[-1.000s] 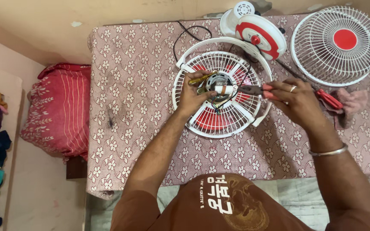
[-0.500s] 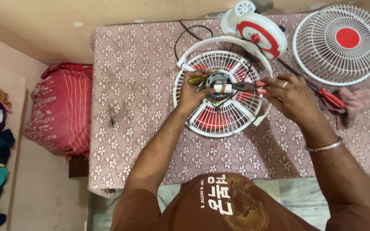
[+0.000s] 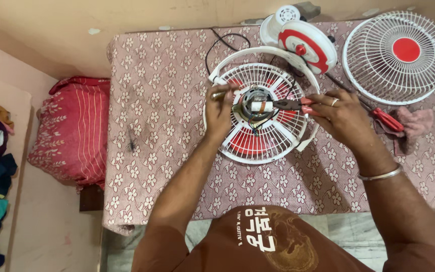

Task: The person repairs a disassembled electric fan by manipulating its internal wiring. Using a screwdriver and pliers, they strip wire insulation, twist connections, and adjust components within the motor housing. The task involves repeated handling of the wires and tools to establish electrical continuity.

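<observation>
A white table fan with red blades [image 3: 258, 136] lies face down on the floral tablecloth [image 3: 167, 100], its rear grille up and its motor exposed at the centre. My right hand [image 3: 341, 118] grips red-handled pliers [image 3: 290, 105], whose jaws pinch a small white cylinder, a capacitor [image 3: 261, 106], over the motor. My left hand [image 3: 221, 108] rests on the grille's left side, fingers curled on a small brass-coloured part by the motor.
A loose white front grille with a red hub [image 3: 396, 56] lies at the far right. The fan's round red-and-white base [image 3: 303, 43] stands behind. A red-handled screwdriver [image 3: 386, 119] and pink rag [image 3: 414, 126] lie right. A red cushion [image 3: 69, 131] sits left.
My right hand has shifted slightly with the pliers on the white capacitor. My left hand stays on the grille.
</observation>
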